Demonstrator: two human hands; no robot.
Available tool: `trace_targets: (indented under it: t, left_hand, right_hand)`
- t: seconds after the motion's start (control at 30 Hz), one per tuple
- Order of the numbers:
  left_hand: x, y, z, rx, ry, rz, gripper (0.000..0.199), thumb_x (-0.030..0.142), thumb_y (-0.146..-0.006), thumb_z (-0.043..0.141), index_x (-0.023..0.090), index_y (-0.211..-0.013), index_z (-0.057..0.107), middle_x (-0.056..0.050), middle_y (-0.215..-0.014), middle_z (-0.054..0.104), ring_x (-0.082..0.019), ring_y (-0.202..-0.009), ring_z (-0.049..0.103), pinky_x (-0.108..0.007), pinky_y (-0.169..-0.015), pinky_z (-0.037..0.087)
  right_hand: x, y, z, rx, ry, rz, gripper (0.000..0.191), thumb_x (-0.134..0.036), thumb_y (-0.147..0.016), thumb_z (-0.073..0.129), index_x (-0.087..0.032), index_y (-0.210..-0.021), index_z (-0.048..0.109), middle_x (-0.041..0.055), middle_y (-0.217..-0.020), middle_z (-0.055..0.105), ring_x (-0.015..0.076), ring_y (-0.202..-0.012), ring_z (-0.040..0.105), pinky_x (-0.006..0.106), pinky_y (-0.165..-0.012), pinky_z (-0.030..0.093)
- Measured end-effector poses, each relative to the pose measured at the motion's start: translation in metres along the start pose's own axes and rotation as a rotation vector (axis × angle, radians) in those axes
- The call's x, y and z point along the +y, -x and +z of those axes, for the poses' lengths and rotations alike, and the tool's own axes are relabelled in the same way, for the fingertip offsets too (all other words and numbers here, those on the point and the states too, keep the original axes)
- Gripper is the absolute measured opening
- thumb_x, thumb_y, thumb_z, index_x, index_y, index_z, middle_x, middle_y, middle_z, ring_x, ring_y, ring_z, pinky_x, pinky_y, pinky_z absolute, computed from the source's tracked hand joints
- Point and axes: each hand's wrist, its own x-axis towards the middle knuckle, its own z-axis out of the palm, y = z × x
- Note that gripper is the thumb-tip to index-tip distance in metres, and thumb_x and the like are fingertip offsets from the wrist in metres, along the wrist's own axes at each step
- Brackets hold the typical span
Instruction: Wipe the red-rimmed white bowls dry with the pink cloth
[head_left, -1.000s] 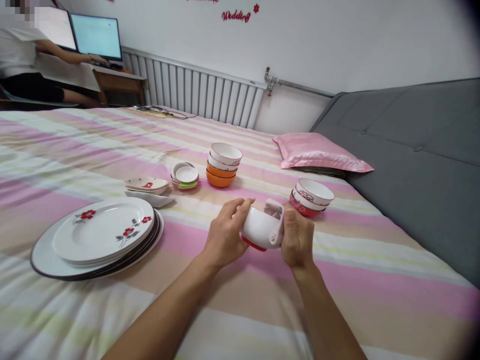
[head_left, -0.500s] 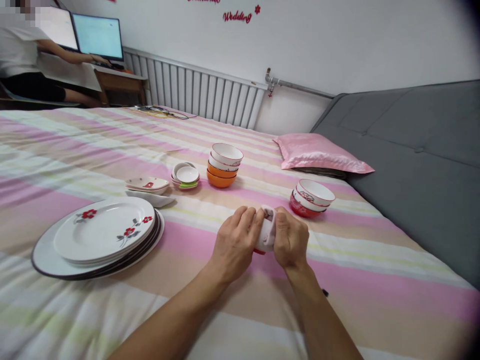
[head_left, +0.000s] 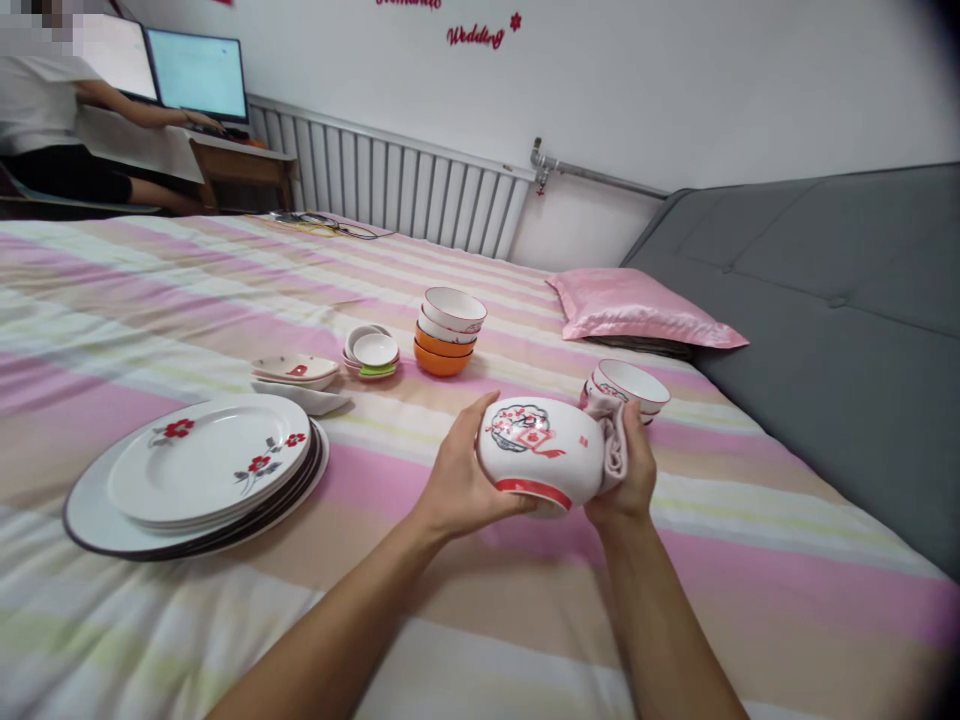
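Observation:
A white bowl (head_left: 536, 450) with a red foot band and a red and black painted design is held up in front of me, tilted so its outer side faces me. My left hand (head_left: 459, 480) grips its left side, thumb along the underside. In my right hand (head_left: 634, 470) is a folded pinkish-grey cloth (head_left: 613, 440), pressed against the bowl's right side. Just behind that hand stands a short stack of bowls (head_left: 634, 382), partly hidden by the hand and cloth.
Flowered plates (head_left: 217, 470) are piled at the left on the striped bedspread (head_left: 360, 620). Beyond them are oval dishes (head_left: 294, 368), small saucers (head_left: 375, 349) and stacked white and orange bowls (head_left: 444, 355). A pink pillow (head_left: 645, 303) lies against the grey headboard (head_left: 825, 300). A person (head_left: 45, 110) sits at a desk.
The bowl has been turned so that its painted outside shows. My hands have spread apart to its two sides, and the cloth has moved right with my right hand.

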Motion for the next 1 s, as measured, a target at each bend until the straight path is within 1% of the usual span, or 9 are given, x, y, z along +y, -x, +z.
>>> trace_targets:
  t: [0.1,0.17,0.23,0.43,0.5,0.6,0.83,0.93,1.0]
  left_hand:
    - [0.006,0.001,0.004,-0.034,0.197,-0.128,0.109,0.037,-0.047,0.09,0.02,-0.138,0.032,-0.015,-0.133,0.054,-0.032,-0.117,0.058,-0.043,-0.095,0.052]
    - [0.011,0.0,0.004,-0.038,0.232,-0.152,0.099,0.034,-0.049,0.09,0.021,-0.132,0.037,-0.013,-0.129,0.057,-0.03,-0.113,0.061,-0.04,-0.091,0.054]
    - [0.015,-0.002,0.002,-0.055,0.203,-0.141,0.092,0.034,-0.05,0.089,0.021,-0.128,0.041,-0.011,-0.125,0.06,-0.03,-0.111,0.062,-0.039,-0.089,0.055]
    - [0.013,-0.003,-0.003,-0.083,0.007,-0.034,0.105,0.045,-0.043,0.092,0.021,-0.13,0.037,-0.013,-0.123,0.058,-0.031,-0.11,0.06,-0.043,-0.095,0.05]
    - [0.011,-0.003,-0.004,-0.083,-0.1,0.035,0.106,0.05,-0.044,0.09,0.021,-0.131,0.037,-0.012,-0.121,0.057,-0.03,-0.109,0.059,-0.045,-0.095,0.049]
    - [0.008,-0.003,-0.006,-0.088,-0.262,0.138,0.102,0.055,-0.047,0.087,0.021,-0.13,0.039,-0.011,-0.116,0.055,-0.029,-0.106,0.057,-0.044,-0.092,0.049]
    - [0.005,-0.001,-0.006,-0.13,-0.498,0.222,0.095,0.051,-0.055,0.085,0.026,-0.133,0.036,-0.011,-0.116,0.052,-0.031,-0.106,0.055,-0.045,-0.085,0.051]
    - [0.004,0.001,-0.004,-0.148,-0.613,0.275,0.09,0.044,-0.06,0.083,0.026,-0.133,0.035,-0.011,-0.116,0.051,-0.032,-0.108,0.053,-0.045,-0.083,0.052]
    - [0.004,0.002,-0.003,-0.162,-0.686,0.307,0.084,0.038,-0.063,0.082,0.024,-0.132,0.036,-0.012,-0.114,0.051,-0.031,-0.104,0.052,-0.043,-0.081,0.052]
  right_hand:
    - [0.004,0.0,0.001,0.038,-0.146,0.167,0.037,-0.059,-0.08,0.06,-0.022,-0.08,0.065,0.0014,-0.079,0.071,0.0182,-0.076,0.068,0.03,-0.065,0.054]
    - [0.007,0.0,0.001,0.037,-0.147,0.181,0.037,-0.058,-0.082,0.057,-0.022,-0.081,0.065,0.002,-0.08,0.071,0.0192,-0.079,0.069,0.031,-0.066,0.054]
    - [0.008,0.0,0.0,0.04,-0.121,0.145,0.036,-0.058,-0.083,0.056,-0.023,-0.083,0.065,0.002,-0.081,0.071,0.0192,-0.08,0.068,0.032,-0.068,0.055]
    - [0.003,0.001,0.002,0.026,-0.09,0.029,0.033,-0.056,-0.08,0.061,-0.023,-0.079,0.065,-0.0009,-0.078,0.069,0.0156,-0.076,0.065,0.03,-0.072,0.052]
    - [0.002,0.003,0.002,0.008,-0.069,0.015,0.035,-0.057,-0.079,0.063,-0.022,-0.077,0.067,-0.0019,-0.073,0.068,0.0139,-0.069,0.064,0.027,-0.068,0.051]
    - [0.002,0.005,0.0,-0.046,0.041,0.005,0.044,-0.062,-0.08,0.059,-0.02,-0.076,0.069,0.0002,-0.067,0.067,0.0138,-0.06,0.061,0.027,-0.061,0.049]
    - [0.0,0.012,-0.002,-0.207,0.331,-0.061,0.054,-0.064,-0.086,0.047,-0.017,-0.078,0.072,0.0032,-0.062,0.067,0.0167,-0.055,0.062,0.029,-0.054,0.047]
    - [-0.004,0.018,0.001,-0.299,0.487,-0.128,0.054,-0.061,-0.091,0.04,-0.018,-0.068,0.065,0.0005,-0.054,0.059,0.0146,-0.049,0.054,0.027,-0.05,0.04]
    - [-0.006,0.021,0.003,-0.35,0.597,-0.205,0.054,-0.056,-0.094,0.036,-0.02,-0.059,0.054,-0.0022,-0.048,0.049,0.0123,-0.044,0.045,0.026,-0.047,0.034]
